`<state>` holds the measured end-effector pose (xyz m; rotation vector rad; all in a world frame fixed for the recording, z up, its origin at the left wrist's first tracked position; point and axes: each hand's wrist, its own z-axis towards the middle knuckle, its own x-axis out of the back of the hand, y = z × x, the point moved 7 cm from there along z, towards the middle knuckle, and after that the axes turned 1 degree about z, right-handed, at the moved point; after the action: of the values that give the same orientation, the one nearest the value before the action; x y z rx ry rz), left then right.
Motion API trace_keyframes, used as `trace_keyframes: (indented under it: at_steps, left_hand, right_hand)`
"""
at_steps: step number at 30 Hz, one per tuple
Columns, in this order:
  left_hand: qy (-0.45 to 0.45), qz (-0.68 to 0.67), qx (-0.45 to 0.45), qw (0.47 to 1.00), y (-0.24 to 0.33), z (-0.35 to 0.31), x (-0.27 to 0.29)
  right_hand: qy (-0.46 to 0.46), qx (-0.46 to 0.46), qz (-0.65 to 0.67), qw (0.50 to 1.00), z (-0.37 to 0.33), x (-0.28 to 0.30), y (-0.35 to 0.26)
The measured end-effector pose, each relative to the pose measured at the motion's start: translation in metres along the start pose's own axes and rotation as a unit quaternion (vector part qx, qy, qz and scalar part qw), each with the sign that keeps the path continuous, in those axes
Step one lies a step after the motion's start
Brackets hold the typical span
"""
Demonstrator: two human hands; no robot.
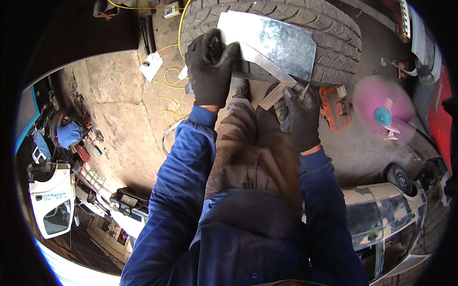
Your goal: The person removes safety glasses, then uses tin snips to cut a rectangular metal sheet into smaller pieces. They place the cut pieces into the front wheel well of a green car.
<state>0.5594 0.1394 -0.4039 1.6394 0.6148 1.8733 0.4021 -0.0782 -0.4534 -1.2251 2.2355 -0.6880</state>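
Observation:
A shiny sheet of metal (267,35) lies on the tread of a big tyre (336,47). Across its near edge slants the thin blade of a try square (267,64), whose thick stock points down and left beside my right hand. My left hand (210,71), in a black glove, is closed at the sheet's left edge, with the thumb at the blade's far end. My right hand (301,114), gloved too, is closed around a thin pointed tool, perhaps a scriber (304,91), its tip upward. Its fingers touch the square's stock. What lies under my fingers is hidden.
An orange tool case (335,108) lies right of my right hand, near a spinning pink fan (384,107). A yellow cable (167,107) winds over the floor at left. Farther out are a white vehicle door (52,200) and a partly sanded car body (386,214).

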Motion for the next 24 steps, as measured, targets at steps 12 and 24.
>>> trace_keyframes:
  at_steps: [12,24]
  left_hand:
    - [0.002,-0.034,0.026,0.999,0.0009,0.0008,-0.0039]
    - [0.011,-0.048,0.016,0.999,-0.0008,0.0028,-0.0052]
  right_hand:
    - [0.030,0.010,-0.049,0.998,0.0052,0.0046,-0.0033]
    - [0.040,0.017,-0.071,0.997,0.0050,0.0035,-0.0097]
